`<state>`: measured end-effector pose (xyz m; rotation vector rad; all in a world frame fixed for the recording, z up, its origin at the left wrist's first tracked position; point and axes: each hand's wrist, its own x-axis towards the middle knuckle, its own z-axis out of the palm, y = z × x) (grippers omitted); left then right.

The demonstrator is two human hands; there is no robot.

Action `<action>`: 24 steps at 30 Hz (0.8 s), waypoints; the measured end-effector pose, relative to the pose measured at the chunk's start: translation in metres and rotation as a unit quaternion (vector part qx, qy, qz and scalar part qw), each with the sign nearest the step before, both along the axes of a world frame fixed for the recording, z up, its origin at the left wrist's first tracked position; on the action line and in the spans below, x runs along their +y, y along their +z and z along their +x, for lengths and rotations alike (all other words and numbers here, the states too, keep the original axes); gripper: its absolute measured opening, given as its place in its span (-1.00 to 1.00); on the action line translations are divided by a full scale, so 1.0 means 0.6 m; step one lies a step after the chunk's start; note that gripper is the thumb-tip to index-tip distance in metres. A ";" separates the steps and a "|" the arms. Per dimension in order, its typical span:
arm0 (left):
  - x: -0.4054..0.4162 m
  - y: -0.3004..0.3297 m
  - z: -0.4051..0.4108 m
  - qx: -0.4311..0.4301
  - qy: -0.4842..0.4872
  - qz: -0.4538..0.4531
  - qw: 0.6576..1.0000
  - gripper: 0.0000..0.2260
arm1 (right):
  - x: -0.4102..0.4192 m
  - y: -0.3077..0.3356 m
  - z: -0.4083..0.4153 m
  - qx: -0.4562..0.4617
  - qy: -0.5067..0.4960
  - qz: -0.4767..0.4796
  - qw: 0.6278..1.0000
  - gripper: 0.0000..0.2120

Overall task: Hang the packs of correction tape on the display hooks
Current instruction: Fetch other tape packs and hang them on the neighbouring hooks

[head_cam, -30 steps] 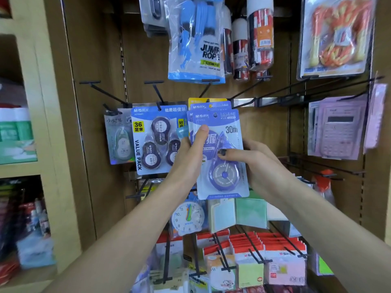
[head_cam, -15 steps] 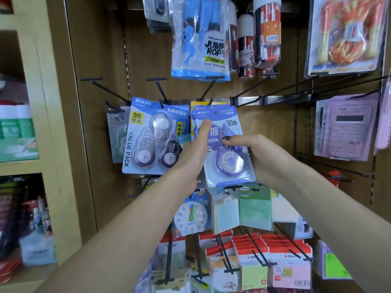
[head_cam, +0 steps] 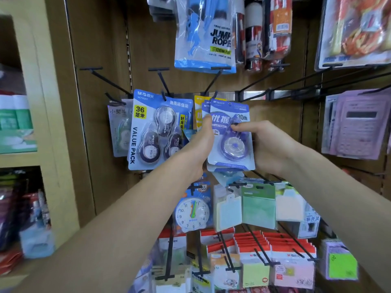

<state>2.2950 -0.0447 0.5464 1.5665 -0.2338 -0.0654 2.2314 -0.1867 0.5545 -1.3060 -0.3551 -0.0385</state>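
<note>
A blue pack of correction tape [head_cam: 230, 142] with a purple dispenser is held up against the display board, its top at a black hook [head_cam: 214, 95]. My left hand [head_cam: 196, 146] grips its left edge, thumb on the front. My right hand [head_cam: 264, 144] holds its right side, with the thumb pressing the blister. More blue and yellow packs [head_cam: 200, 111] hang behind it. Left of them hangs a three-piece value pack [head_cam: 156, 132], and a pale pack [head_cam: 119, 132] further left.
Empty black hooks [head_cam: 93, 69] stick out at upper left and along the rail to the right. A jump rope bag [head_cam: 205, 34] hangs above, calculators [head_cam: 357, 123] at right, a toy clock [head_cam: 192, 212] and sticky notes [head_cam: 258, 206] below. A wooden shelf unit [head_cam: 55, 123] stands left.
Both hands have raised the front pack and pushed it back toward the board, so its top has come up to the hook. The value pack swung and settled.
</note>
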 end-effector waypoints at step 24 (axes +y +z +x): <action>0.057 -0.078 -0.070 -0.297 0.183 0.168 0.922 -0.86 | -0.030 -0.055 -0.039 -0.004 -0.043 0.033 0.999 -0.63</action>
